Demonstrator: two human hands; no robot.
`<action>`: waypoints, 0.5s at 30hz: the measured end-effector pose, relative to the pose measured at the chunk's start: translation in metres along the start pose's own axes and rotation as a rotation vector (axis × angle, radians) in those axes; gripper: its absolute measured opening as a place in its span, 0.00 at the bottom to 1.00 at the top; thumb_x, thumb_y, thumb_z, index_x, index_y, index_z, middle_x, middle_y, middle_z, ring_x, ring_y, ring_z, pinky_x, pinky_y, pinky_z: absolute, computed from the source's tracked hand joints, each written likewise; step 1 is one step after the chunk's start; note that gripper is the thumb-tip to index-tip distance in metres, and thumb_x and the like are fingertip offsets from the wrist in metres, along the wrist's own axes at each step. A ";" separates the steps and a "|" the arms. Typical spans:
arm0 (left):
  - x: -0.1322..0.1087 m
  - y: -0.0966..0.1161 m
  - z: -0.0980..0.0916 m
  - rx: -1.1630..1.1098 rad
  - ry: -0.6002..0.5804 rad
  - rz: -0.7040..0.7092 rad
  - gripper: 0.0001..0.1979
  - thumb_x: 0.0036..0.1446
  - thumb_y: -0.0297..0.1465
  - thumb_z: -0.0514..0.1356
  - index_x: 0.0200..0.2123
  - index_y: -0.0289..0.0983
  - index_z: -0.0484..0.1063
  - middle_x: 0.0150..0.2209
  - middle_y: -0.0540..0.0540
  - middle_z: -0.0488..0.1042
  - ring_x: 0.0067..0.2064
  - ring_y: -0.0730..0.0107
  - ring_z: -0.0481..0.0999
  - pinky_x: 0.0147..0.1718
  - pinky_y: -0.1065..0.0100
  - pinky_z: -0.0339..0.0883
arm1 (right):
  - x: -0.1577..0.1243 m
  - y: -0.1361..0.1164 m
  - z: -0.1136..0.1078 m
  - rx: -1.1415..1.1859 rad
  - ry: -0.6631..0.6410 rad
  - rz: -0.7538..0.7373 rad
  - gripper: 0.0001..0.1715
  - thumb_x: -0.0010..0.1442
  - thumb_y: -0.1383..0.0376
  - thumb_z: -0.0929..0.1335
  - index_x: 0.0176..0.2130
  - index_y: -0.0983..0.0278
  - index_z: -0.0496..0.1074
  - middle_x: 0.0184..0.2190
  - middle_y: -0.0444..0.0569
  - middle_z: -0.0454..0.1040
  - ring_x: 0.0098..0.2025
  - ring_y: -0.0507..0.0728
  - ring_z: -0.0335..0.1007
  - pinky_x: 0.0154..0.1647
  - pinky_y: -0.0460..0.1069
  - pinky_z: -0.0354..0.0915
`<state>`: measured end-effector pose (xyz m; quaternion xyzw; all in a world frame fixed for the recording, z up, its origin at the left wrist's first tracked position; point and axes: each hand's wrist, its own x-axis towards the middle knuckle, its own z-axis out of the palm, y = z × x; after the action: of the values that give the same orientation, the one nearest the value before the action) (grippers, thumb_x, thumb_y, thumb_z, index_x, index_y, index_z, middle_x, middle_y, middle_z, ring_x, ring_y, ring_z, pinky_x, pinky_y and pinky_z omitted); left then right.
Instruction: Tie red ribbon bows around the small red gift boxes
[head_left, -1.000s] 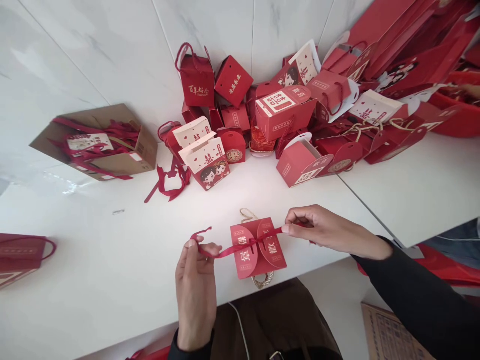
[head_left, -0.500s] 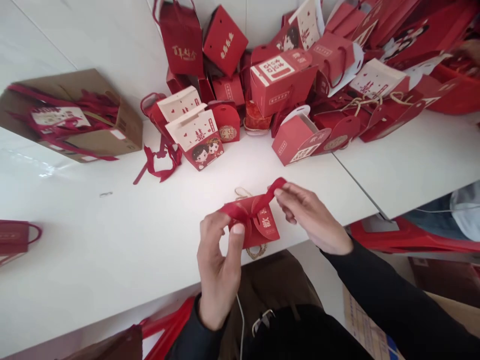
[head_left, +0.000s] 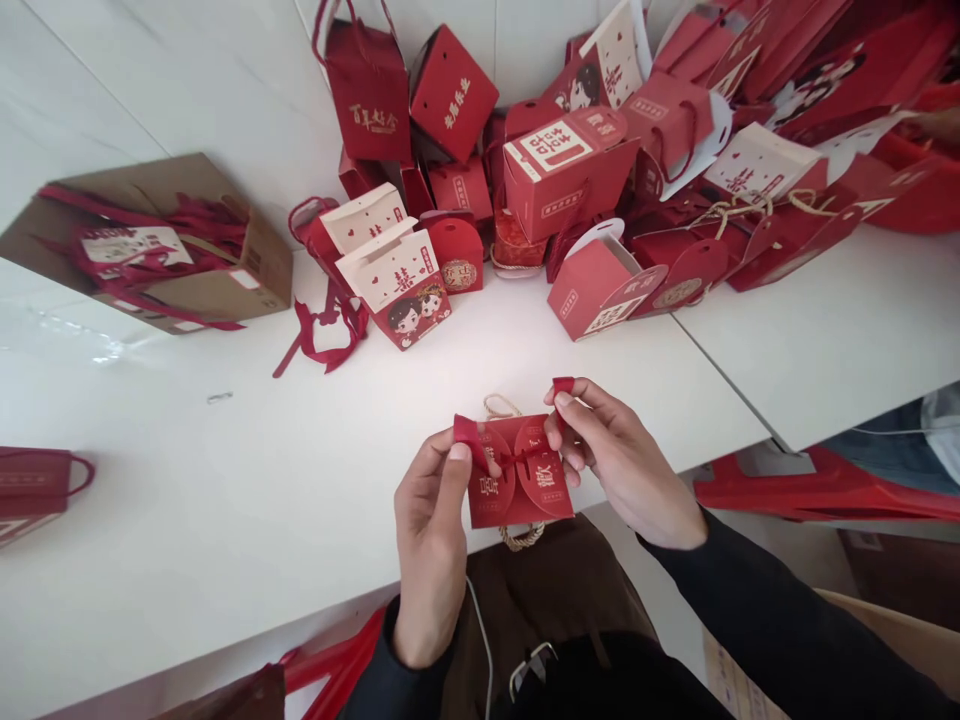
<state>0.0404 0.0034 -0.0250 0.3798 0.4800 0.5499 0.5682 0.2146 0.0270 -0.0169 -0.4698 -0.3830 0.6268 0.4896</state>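
A small red gift box (head_left: 520, 505) with rounded flaps and pale lettering lies at the table's front edge, between my hands. Twisted gold cord handles (head_left: 523, 537) stick out at its near and far sides. A red ribbon (head_left: 468, 431) runs across the box top and is knotted at the middle, where the flaps meet. My left hand (head_left: 435, 530) pinches one end of it between thumb and fingers. The other end is pinched in my right hand (head_left: 611, 445), above the box's right side.
Many red and cream gift boxes (head_left: 568, 180) are heaped along the back wall. At the left stands a cardboard carton (head_left: 266, 260) of ribbons, with a loose ribbon (head_left: 330, 355) beside it. A small paper clip-like piece (head_left: 220, 398) and a dark red box (head_left: 34, 490) lie farther left.
My hands have drawn the ribbon ends lower and outward to either side, so the knot lies tighter on the box. The view has shifted slightly.
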 end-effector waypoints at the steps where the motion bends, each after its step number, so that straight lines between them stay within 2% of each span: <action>1: 0.003 0.004 0.000 0.008 -0.015 0.005 0.10 0.68 0.39 0.59 0.46 0.43 0.78 0.41 0.49 0.79 0.46 0.68 0.77 0.48 0.66 0.71 | 0.000 -0.003 0.000 -0.050 0.004 -0.023 0.12 0.72 0.54 0.66 0.41 0.59 0.70 0.28 0.39 0.70 0.22 0.47 0.58 0.22 0.42 0.64; 4: 0.015 0.023 0.002 0.109 -0.056 0.101 0.15 0.67 0.40 0.60 0.55 0.46 0.75 0.42 0.50 0.79 0.48 0.67 0.77 0.50 0.66 0.71 | 0.005 -0.018 0.005 -0.242 0.005 -0.125 0.12 0.72 0.52 0.66 0.48 0.56 0.70 0.28 0.39 0.69 0.24 0.48 0.60 0.26 0.43 0.66; 7: 0.033 0.046 0.009 0.289 -0.102 0.217 0.17 0.68 0.40 0.59 0.57 0.45 0.74 0.35 0.51 0.77 0.39 0.70 0.76 0.40 0.70 0.72 | 0.015 -0.036 0.012 -0.358 -0.028 -0.233 0.14 0.71 0.52 0.66 0.52 0.55 0.70 0.30 0.40 0.68 0.28 0.50 0.63 0.28 0.44 0.66; 11: 0.057 0.070 0.020 0.413 -0.137 0.414 0.13 0.70 0.39 0.56 0.46 0.42 0.77 0.32 0.51 0.75 0.33 0.71 0.73 0.35 0.70 0.70 | 0.030 -0.056 0.022 -0.429 -0.066 -0.323 0.15 0.71 0.51 0.66 0.50 0.56 0.70 0.33 0.42 0.68 0.30 0.52 0.62 0.28 0.46 0.64; 15: 0.070 0.082 0.028 0.431 -0.132 0.528 0.14 0.70 0.39 0.56 0.34 0.40 0.75 0.29 0.51 0.74 0.31 0.71 0.72 0.32 0.70 0.68 | 0.037 -0.065 0.028 -0.439 -0.075 -0.344 0.15 0.71 0.50 0.65 0.49 0.56 0.71 0.29 0.41 0.65 0.28 0.53 0.60 0.27 0.47 0.65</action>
<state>0.0418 0.0840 0.0519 0.6371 0.4325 0.5381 0.3428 0.2009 0.0777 0.0437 -0.4691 -0.6015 0.4537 0.4608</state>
